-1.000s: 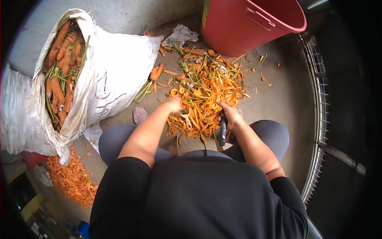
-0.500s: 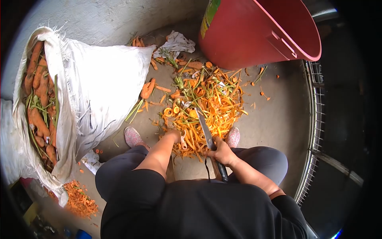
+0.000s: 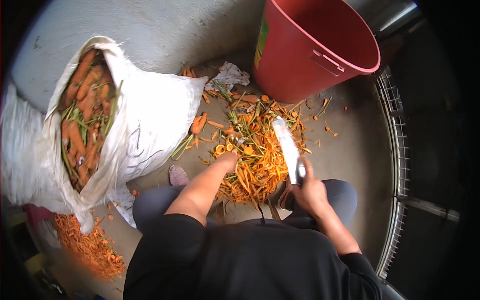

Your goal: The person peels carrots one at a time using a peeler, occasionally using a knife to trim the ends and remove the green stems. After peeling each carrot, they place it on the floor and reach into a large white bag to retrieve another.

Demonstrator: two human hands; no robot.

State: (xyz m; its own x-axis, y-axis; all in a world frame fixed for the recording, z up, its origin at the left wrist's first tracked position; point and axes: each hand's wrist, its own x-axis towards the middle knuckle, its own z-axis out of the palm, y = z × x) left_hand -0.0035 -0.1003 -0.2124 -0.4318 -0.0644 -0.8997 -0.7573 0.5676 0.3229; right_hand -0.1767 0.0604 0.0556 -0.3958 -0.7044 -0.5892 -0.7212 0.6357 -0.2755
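Observation:
My right hand (image 3: 311,191) is wrapped round the dark handle of a large knife, whose pale, wide blade (image 3: 286,145) points away from me over the right side of the peel pile. My left hand (image 3: 229,161) reaches down at the left side of the heap of orange carrot peels (image 3: 260,170); its fingers are hidden from view. Cut carrot ends (image 3: 220,149) and green stems lie among the peels close to that hand.
A white sack (image 3: 155,105) full of carrots (image 3: 75,137) lies at the left. A red bin (image 3: 295,60) stands beyond the pile. Orange scraps (image 3: 90,245) lie at lower left, and a wire rack (image 3: 398,150) is at the right.
My right hand has lifted the knife and moved right and away from my lap. My left hand has shifted slightly forward and right. The camera view has turned a little.

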